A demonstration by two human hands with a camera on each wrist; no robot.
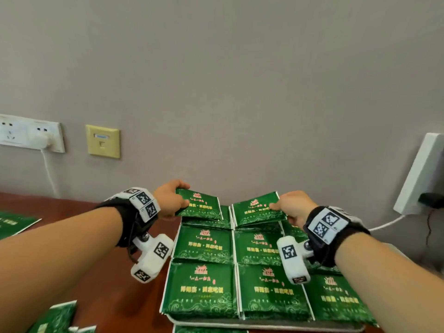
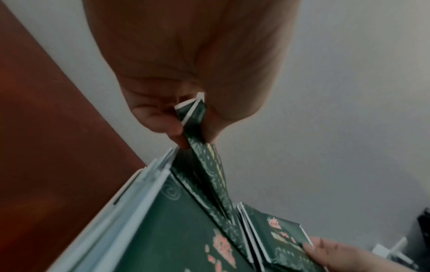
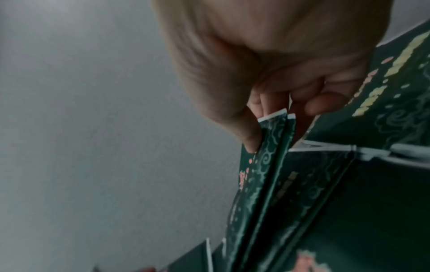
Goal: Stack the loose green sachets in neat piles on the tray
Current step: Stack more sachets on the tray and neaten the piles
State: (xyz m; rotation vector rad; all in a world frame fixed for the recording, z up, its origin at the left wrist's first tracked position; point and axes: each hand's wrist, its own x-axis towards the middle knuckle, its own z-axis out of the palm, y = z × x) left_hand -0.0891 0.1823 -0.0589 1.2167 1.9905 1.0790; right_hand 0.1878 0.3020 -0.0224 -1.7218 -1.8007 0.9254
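The fingers (image 2: 160, 121) of the left hand (image 1: 169, 200) are curled with the thumb over the left edge of a few green sachets (image 1: 200, 206), pinching that edge so the packets tilt up from the far left pile on the tray (image 1: 264, 325). In the left wrist view at least two sachet corners poke out between thumb and fingers. The right hand (image 1: 294, 209) mirrors this: its fingers (image 3: 272, 103) and thumb clamp the right edge of another small bundle of sachets (image 1: 258, 210), lifted at an angle over the far middle pile. The two held bundles lie side by side, near each other, their inner edges dipping toward the piles below.

The tray sits on the reddish-brown worktop (image 1: 96, 280), covered in rows of green sachet piles. Loose sachets (image 1: 14, 223) lie on the worktop at the far left, and more (image 1: 57, 318) near the bottom left corner.
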